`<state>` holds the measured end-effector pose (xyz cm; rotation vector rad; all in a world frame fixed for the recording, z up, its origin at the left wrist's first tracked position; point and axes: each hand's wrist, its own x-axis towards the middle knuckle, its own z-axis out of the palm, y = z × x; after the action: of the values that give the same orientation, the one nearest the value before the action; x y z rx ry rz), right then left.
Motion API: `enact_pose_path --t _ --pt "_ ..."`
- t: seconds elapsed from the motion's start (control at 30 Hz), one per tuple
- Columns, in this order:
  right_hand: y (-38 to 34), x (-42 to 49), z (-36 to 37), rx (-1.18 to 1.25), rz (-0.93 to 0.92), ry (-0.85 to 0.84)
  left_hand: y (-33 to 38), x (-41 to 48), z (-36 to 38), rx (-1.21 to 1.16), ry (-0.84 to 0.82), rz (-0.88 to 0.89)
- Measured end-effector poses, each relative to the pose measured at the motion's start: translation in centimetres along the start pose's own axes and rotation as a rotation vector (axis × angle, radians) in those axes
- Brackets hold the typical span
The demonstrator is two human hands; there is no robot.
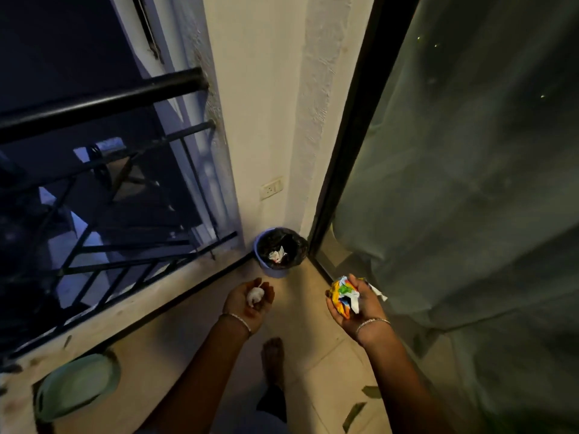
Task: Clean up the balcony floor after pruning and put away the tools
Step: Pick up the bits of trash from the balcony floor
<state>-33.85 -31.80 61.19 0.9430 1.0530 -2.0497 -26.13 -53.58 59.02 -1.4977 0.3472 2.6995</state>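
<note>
Head view, standing, looking down into balcony corner. Small blue bin [275, 272] with dark liner sits on the floor [307, 324] in the corner, one crumpled scrap already inside. Left hand [247, 303], palm up, fingers curled round a white paper wad [254, 296], near the bin. Right hand [354, 305], palm up, cups and grips a crumpled colourful wrapper [343, 294], a little further off. Bare foot [273, 355] between the arms. Progress, judged: litter collected, not yet binned. Remaining: green leaves [354, 415] lie on the tiles lower right; specks on the ledge [131, 308] beside a pale green basin [76, 386]. No tools visible.
</note>
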Motion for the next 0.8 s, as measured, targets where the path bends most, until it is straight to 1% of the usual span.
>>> enact_pose_path --t 0.1,0.17,0.23,0.33,0.47,0.57,0.63,0.73,0.8 --pt "-4.3 3.4 4.1 -0.010 -0.008 0.021 3.0 5.9 5.1 0.103 0.039 -0.003" --pt "-6.7 5.7 6.6 -0.023 -0.021 0.031 4.5 9.3 8.4 0.172 0.051 0.031" --pt "-8.5 7.5 8.4 -0.041 -0.030 0.049 5.6 11.9 10.6 0.226 0.057 0.046" --pt "-10.3 10.7 9.9 -0.055 0.005 0.088 7.6 15.0 13.0 0.274 0.055 0.039" --pt "-10.7 15.0 10.2 -0.099 0.119 0.159 10.0 17.2 14.0 0.295 0.123 0.017" --pt "-10.7 18.5 10.9 -0.256 0.200 0.182 10.7 17.9 13.1 0.234 0.162 -0.004" --pt "-10.9 20.9 12.4 -0.330 0.246 0.215 11.1 18.4 12.6 0.207 0.192 0.012" --pt "-11.1 23.3 15.7 -0.388 0.262 0.217 11.1 19.1 12.2 0.169 0.199 0.017" --pt "-11.3 25.4 17.5 -0.326 0.232 0.198 10.8 19.7 12.4 0.124 0.188 0.022"
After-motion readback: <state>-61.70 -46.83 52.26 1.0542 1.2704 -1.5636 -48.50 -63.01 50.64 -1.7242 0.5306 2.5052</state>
